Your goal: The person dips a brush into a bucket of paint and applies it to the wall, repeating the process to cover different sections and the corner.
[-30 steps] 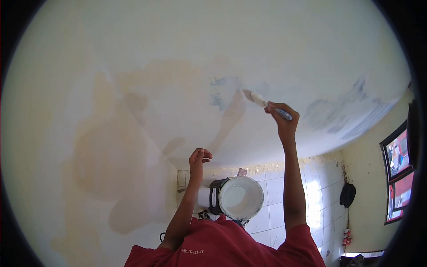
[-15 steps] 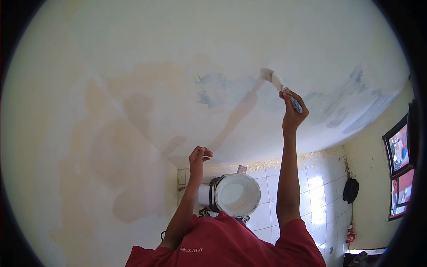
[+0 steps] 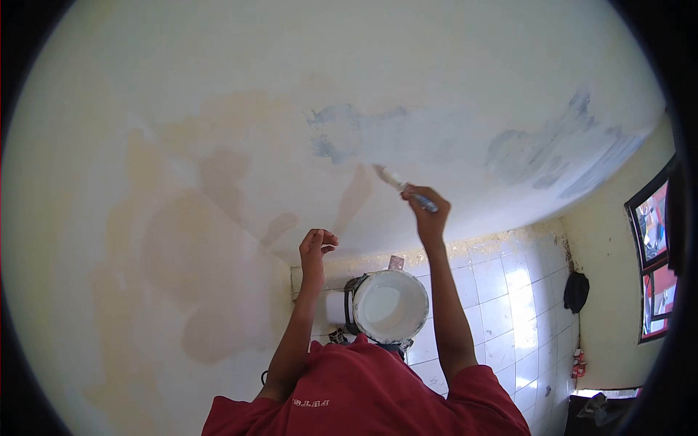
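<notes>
My right hand (image 3: 427, 207) grips a paintbrush (image 3: 396, 183) by its blue-and-white handle. The brush points up and left, its bristle tip close to the white wall (image 3: 436, 65), below a grey-blue patch (image 3: 333, 134). My left hand (image 3: 317, 242) is raised in front of the wall with its fingers loosely bent and nothing visible in them. Beneath and between my hands stands a large bucket (image 3: 418, 309) holding whitish paint. Shadows of my head and arms fall across the wall.
More grey-blue streaks (image 3: 542, 156) mark the wall at right, and yellowish patches (image 3: 138, 167) show at left. White floor tiles (image 3: 494, 298) run beside the bucket. A dark bag-like item (image 3: 576, 292) lies near the right wall, below a dark-framed window (image 3: 651, 254).
My right hand has moved left and down with the paintbrush, from the upper wall to below the grey-blue patch. My left hand has shifted slightly up and left.
</notes>
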